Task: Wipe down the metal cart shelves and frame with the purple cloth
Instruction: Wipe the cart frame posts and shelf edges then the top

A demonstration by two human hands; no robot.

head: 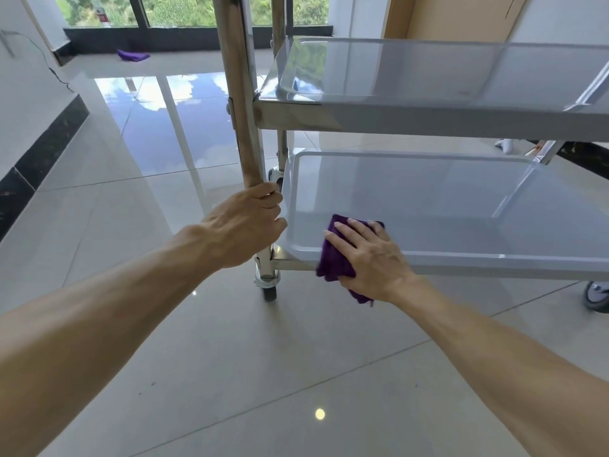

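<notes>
A metal cart stands before me with a lower shelf (445, 206) and an upper shelf (412, 74). My left hand (245, 225) is wrapped around the near left upright post (239, 94) just above the lower shelf. My right hand (369, 255) lies flat on the purple cloth (334, 258), pressing it over the front rim of the lower shelf near its left corner. Part of the cloth hangs below the rim; the rest is hidden under my palm.
A caster wheel (269, 290) sits under the near left post, another wheel (597, 296) at the right edge. A second purple cloth (132, 55) lies on the glossy tiled floor by the far window. A wall with dark skirting (36, 166) runs along the left.
</notes>
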